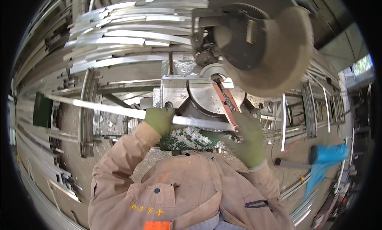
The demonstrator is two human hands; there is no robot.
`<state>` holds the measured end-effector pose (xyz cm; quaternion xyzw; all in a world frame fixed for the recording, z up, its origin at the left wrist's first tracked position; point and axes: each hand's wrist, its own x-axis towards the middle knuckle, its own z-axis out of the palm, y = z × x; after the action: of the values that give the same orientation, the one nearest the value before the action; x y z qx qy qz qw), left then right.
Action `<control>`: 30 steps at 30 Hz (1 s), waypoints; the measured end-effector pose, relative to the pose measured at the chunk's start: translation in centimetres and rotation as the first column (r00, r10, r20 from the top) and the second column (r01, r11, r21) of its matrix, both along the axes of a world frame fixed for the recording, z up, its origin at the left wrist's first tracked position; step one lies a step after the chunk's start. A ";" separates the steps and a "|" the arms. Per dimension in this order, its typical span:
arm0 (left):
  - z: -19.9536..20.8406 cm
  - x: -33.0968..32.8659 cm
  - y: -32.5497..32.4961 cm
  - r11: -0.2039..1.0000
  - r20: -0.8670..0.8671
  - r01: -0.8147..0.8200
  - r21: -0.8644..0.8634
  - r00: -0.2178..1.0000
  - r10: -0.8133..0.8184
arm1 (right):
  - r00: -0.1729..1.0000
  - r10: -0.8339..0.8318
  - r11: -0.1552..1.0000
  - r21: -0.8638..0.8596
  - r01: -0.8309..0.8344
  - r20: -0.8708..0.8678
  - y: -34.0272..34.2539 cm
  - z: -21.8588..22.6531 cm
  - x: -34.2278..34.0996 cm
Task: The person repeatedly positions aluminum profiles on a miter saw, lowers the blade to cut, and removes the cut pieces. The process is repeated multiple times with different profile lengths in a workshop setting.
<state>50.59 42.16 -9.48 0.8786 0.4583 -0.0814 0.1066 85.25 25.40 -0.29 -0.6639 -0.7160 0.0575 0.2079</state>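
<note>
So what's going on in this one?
Someone in a tan jacket is at a metal-cutting saw. Their green-gloved left hand grips a long silvery bar that runs across the front of the saw. The right hand, gloved too, is blurred near the bar's right end; whether it touches the bar isn't clear. The saw head is up clear of the bar, and metal shavings litter the green ledge in front.

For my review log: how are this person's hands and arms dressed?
The left hand and right hand wear olive-green work gloves, the right one motion-blurred, with a pale band at its wrist. Both arms are in long, creased tan jacket sleeves.
</note>
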 end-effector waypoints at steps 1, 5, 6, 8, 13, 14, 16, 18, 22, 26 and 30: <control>-0.4 0.1 -1.6 0.999 0.054 0.040 0.012 0.998 -0.041 | 0.997 0.050 0.989 -0.139 -0.042 0.051 0.7 -1.1 -2.0; 2.2 2.1 -6.7 0.976 0.147 0.164 0.145 0.972 -0.185 | 0.972 0.195 0.815 -0.573 -0.086 0.131 1.7 -2.3 -3.3; 2.5 2.4 -7.5 0.963 0.162 0.190 0.191 0.962 -0.221 | 0.969 0.225 0.785 -0.609 -0.118 0.102 0.6 -2.6 -2.8; 5.1 3.3 -9.3 0.950 0.214 0.198 0.241 0.944 -0.251 | 0.982 0.180 0.907 -0.395 -0.144 0.056 -2.6 -4.4 -1.1; 13.5 6.7 -12.7 0.689 0.287 0.310 0.655 0.742 -0.606 | 0.983 0.116 0.967 -0.210 -0.144 -0.141 -6.3 -4.3 2.8; 16.2 7.9 -13.4 0.638 0.352 0.267 0.722 0.653 -0.671 | 0.979 0.108 0.977 -0.162 -0.137 -0.174 -6.9 -4.4 3.3; 19.0 8.9 -14.1 0.537 0.415 0.202 0.819 0.438 -0.797 | 0.952 0.060 0.995 -0.055 -0.080 -0.301 -8.1 -3.2 4.3; 20.1 9.6 -15.4 0.488 0.390 0.232 0.841 0.365 -0.845 | 0.912 0.006 1.000 -0.024 -0.018 -0.411 -9.4 -0.6 6.3; 19.2 12.6 -15.3 0.568 0.463 0.393 0.724 0.334 -0.821 | 0.860 -0.077 0.970 0.161 0.181 -0.504 -12.7 1.4 11.8; 16.0 15.2 -16.4 0.733 0.613 0.293 0.614 0.408 -0.676 | 0.556 -0.390 0.822 -0.005 0.570 -0.734 -16.8 1.3 18.1; 12.6 17.7 -17.7 0.845 0.747 0.234 0.481 0.396 -0.534 | 0.403 -0.611 0.632 -0.113 0.766 -0.681 -17.5 -2.8 26.9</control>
<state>68.29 24.44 3.15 0.8858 0.1306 0.4141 0.1638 112.17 7.93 -3.08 -0.8052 -0.2518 0.1193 0.5234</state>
